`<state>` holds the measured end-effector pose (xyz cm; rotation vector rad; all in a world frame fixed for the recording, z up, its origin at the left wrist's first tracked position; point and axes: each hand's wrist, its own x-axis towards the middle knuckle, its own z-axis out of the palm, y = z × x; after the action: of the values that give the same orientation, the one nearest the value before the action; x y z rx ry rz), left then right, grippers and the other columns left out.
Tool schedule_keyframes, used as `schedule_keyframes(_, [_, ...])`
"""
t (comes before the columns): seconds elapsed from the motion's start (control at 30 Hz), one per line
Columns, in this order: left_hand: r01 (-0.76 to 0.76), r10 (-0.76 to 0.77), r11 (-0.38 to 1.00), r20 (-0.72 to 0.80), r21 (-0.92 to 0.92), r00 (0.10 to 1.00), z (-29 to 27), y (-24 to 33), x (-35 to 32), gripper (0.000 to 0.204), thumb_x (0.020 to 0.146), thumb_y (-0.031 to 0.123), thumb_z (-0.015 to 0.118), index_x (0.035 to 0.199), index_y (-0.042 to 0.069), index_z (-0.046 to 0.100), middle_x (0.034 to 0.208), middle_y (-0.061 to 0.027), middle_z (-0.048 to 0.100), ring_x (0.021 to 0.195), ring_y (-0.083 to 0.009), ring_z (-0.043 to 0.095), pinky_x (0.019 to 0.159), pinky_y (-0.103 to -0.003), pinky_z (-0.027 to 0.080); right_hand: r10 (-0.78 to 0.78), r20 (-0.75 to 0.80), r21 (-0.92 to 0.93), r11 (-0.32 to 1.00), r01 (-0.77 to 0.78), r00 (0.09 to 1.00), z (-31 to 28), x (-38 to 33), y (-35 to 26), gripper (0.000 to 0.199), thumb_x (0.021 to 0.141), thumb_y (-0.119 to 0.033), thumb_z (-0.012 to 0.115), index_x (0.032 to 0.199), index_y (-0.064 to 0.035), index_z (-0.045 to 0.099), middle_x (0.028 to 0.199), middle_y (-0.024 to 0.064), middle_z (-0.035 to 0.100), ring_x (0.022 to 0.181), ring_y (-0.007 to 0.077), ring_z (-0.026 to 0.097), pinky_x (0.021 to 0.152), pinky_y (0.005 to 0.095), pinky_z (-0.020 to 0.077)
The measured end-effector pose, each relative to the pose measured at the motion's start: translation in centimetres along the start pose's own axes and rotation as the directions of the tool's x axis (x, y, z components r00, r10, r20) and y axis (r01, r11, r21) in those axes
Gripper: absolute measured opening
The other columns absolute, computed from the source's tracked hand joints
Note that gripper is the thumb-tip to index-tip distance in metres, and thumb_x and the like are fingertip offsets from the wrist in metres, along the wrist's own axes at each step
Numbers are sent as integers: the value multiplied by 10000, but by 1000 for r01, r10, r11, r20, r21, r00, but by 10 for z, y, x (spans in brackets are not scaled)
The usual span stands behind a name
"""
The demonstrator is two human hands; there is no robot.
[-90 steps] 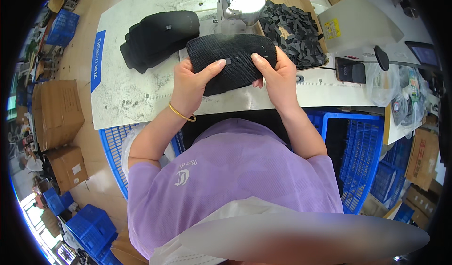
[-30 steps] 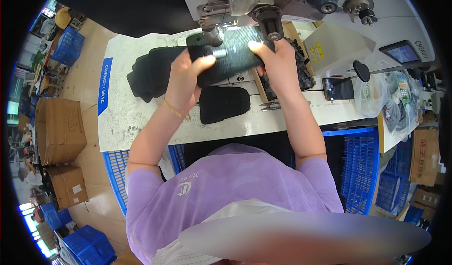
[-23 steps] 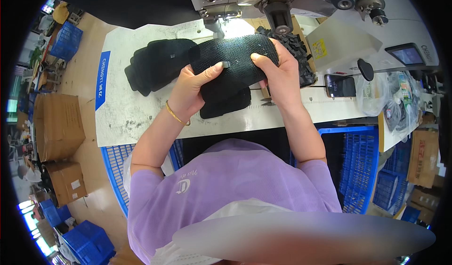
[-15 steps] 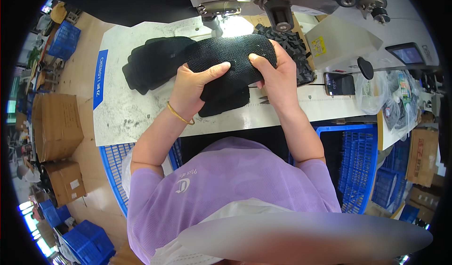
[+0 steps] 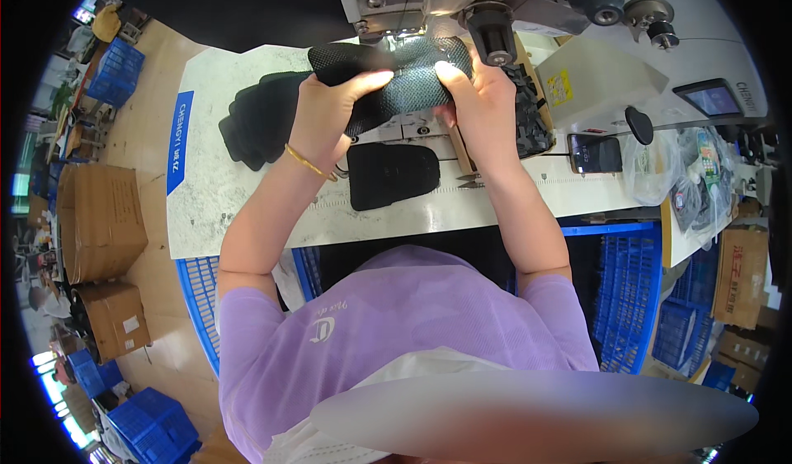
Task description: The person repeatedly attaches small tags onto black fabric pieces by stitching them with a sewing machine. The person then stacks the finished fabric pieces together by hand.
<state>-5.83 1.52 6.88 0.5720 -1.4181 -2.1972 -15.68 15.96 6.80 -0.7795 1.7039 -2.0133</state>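
Note:
Both hands grip a black mesh fabric piece (image 5: pixel 412 80) under the lit head of a sewing machine (image 5: pixel 396 23). My left hand (image 5: pixel 326 109) pinches its left part, thumb on top and fingers out of sight beneath. On the right end, my right hand (image 5: pixel 483 101) presses with its thumb. A stack of black fabric pieces (image 5: pixel 260 122) lies on the white table to the left of my left hand. Nearer to me, a single black fabric piece (image 5: pixel 394 175) rests flat. Beside my right wrist are the pointed metal tips of a small tool (image 5: pixel 470 181).
A box of small black pieces (image 5: pixel 532 117) stands right of my right hand. Farther right are a phone (image 5: pixel 596 153) and a plastic bag (image 5: pixel 652 163). Blue crates (image 5: pixel 623 299) sit below the table's front edge. Cardboard boxes (image 5: pixel 99 216) stand on the floor at left.
Both hands have carried the mesh piece away from me, up under the machine head, and it now bends between them. The flat piece near the table edge has come into fuller view.

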Motion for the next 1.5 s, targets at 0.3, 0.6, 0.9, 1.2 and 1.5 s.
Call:
schedule_keyframes(0.3, [176, -170, 983, 121, -42, 978, -11, -2, -25, 244, 755, -23, 662, 998, -24, 638, 930, -86, 657, 840, -161, 635, 745, -297, 534, 92, 20, 44, 995, -92, 996, 5, -25, -10, 370, 859, -52, 525, 1217, 27, 480, 761, 74, 600, 484, 75, 549, 391, 181, 399])
schedule_keyframes(0.6, [73, -72, 997, 30, -8, 997, 1, 9, 6, 156, 762, 12, 690, 915, 22, 663, 866, -50, 659, 801, -132, 623, 722, -263, 513, 65, -8, 117, 991, -64, 998, -3, 14, 2, 427, 852, -37, 514, 1257, 67, 428, 693, 97, 589, 456, 96, 523, 372, 218, 356])
schedule_keyframes(0.9, [-40, 38, 997, 27, 62, 999, 1, 4, 12, 99, 759, -13, 688, 836, 37, 653, 842, -28, 650, 778, -122, 611, 703, -265, 506, 72, -54, 105, 992, -66, 996, -2, 21, 10, 405, 861, 8, 492, 1247, 104, 416, 722, 134, 602, 478, 122, 552, 374, 226, 358])
schedule_keyframes(1.2, [-1, -7, 991, 58, 137, 998, -7, 10, 11, 124, 789, 5, 672, 913, 10, 665, 896, -58, 667, 811, -129, 613, 731, -263, 503, 76, -39, 104, 992, -71, 996, -4, 21, 8, 406, 849, -4, 516, 1232, 100, 435, 725, 121, 605, 484, 119, 557, 379, 221, 366])
schedule_keyframes(1.5, [60, -58, 998, -61, 33, 996, -5, 14, 10, 170, 881, 95, 594, 1020, 8, 639, 956, -52, 659, 830, -120, 619, 753, -244, 501, 44, -3, 112, 993, -43, 999, -9, 19, 12, 359, 874, -33, 507, 1209, 86, 460, 712, 103, 603, 474, 97, 537, 399, 209, 385])
